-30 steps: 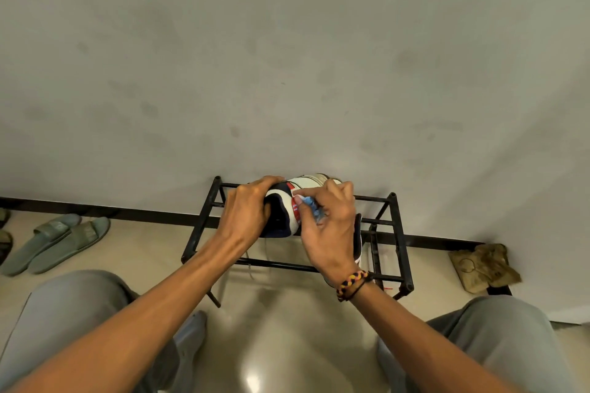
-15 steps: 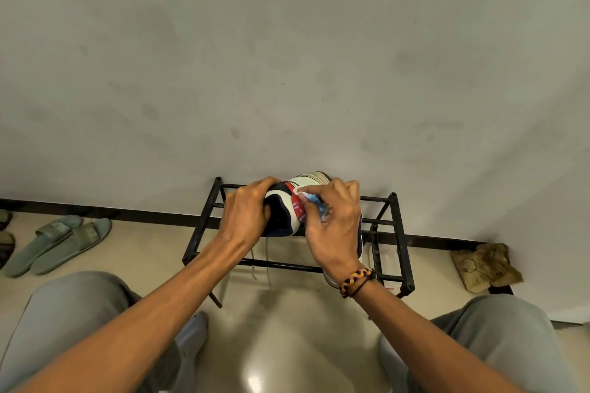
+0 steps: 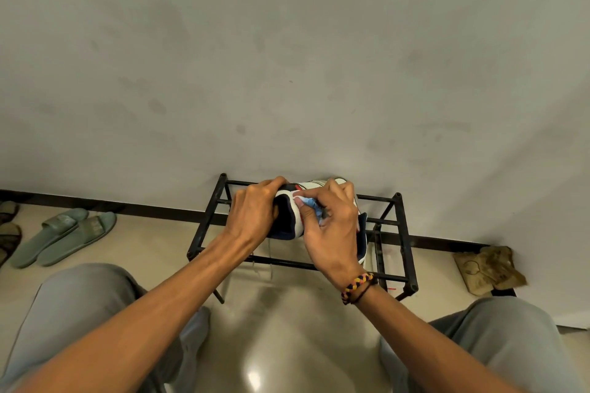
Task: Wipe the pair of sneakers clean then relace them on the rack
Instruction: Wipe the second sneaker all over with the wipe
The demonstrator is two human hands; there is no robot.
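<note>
Over the rack (image 3: 388,223), both hands work on one sneaker (image 3: 289,217) held above the top bars. Left hand (image 3: 252,217) is curled tight around the heel collar, thumb on top. Right hand (image 3: 335,226) is closed on a blue cloth (image 3: 311,206), pinching it against the sneaker's white side. A second sneaker (image 3: 362,239) sits behind that hand. Compared with a second ago, the cloth has slid slightly up along the side; the left grip is unchanged.

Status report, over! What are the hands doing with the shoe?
Left hand gripping sneaker on rack. Right hand pressing blue cloth on it. Laces hanging loose. Nothing blocking.
</note>
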